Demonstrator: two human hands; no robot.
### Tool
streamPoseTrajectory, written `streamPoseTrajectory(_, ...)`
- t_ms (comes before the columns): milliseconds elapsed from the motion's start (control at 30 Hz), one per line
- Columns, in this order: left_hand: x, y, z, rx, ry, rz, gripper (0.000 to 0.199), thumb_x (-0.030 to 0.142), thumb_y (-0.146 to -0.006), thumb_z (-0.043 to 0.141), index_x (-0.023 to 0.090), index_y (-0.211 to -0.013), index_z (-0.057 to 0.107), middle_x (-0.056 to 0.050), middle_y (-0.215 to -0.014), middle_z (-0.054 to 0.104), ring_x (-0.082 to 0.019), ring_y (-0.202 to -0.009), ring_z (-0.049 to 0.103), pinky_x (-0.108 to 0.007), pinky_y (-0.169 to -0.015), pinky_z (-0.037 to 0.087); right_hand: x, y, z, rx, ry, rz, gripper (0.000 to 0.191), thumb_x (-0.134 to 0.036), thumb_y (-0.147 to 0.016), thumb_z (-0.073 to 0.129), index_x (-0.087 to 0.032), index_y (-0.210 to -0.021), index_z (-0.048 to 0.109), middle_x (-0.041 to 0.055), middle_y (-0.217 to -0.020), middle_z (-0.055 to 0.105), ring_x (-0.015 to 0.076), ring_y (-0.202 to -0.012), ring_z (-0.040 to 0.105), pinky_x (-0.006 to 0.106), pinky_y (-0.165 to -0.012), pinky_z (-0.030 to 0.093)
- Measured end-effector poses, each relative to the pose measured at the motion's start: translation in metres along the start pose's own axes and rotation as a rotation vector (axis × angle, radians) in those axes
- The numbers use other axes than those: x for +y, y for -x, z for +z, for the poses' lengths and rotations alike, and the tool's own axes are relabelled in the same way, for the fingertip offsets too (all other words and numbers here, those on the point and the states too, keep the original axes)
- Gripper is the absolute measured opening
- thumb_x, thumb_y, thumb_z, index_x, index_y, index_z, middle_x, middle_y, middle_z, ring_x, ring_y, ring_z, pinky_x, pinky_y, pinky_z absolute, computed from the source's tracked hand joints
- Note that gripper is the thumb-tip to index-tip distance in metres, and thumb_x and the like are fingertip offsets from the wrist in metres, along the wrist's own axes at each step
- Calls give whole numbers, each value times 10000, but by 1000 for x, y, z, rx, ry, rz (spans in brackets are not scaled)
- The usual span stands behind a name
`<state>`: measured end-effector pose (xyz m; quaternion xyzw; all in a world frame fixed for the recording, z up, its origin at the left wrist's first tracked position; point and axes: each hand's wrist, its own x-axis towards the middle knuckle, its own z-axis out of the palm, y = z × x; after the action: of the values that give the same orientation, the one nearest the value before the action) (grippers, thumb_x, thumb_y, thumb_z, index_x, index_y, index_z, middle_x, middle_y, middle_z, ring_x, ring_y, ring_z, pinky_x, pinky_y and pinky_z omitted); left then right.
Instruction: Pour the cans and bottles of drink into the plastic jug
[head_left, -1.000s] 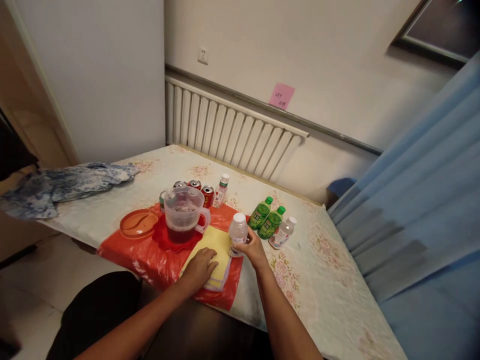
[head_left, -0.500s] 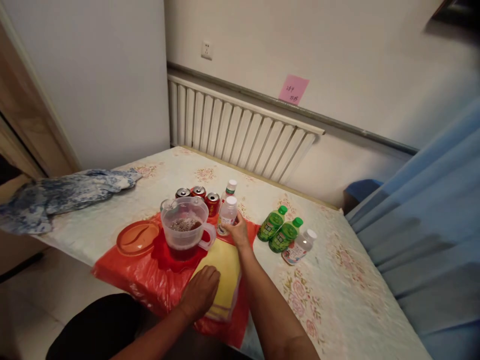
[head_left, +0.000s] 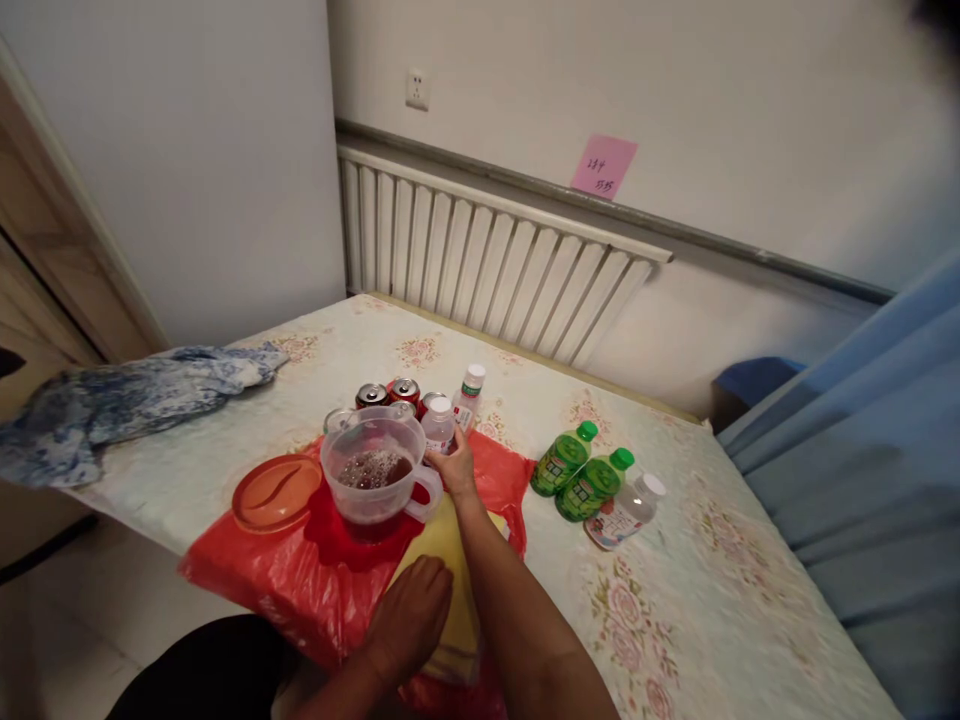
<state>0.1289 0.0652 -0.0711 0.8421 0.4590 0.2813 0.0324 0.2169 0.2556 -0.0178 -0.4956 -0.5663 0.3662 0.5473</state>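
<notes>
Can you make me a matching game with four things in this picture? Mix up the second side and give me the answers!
Things:
1. Right hand
2. Clear pitcher
3. Round lid
4. Pink note

Where or what:
A. Orange
B. On the wall, above the radiator
C. Holding a white-capped bottle
D. Has dark, bubbly liquid inside

Right pairs: 1-C, 2-D, 3-A, 4-B.

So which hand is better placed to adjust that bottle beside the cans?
Probably the right hand: it grips the bottle near the cans, while the left hand is by the yellow cloth, nearer the table edge.
</notes>
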Motion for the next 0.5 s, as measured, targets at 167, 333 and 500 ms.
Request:
streamPoseTrajectory(167,-1,0,1,-12,-1,2,169,122,-942,435,220,-878,557,-46,-871,605,-218,-826,570,-359,-754,499,0,2,5,-13,15,-23,687,-296,-648,762,-221,-1300,560,52,-1177,707,257,-1128,630,384,-955,522)
streamPoseTrajectory(333,-1,0,3,-12,9,-4,180,115,-945,431,215,-873,562,-47,-871,610,-223,-842,570,-364,-770,498,2,8,1,55,22,2,769,-295,-601,813,-209,-1317,545,86,-1267,668,265,-1206,592,418,-1047,470)
streamPoseTrajectory(500,-3,0,4,-20,25,3,186,112,-942,432,210,-901,585,-56,-907,626,-227,-888,577,-375,-817,496,12,40,-38,165,88,34,782,-290,-629,803,-192,-1350,517,134,-1332,627,257,-1205,601,421,-1057,470)
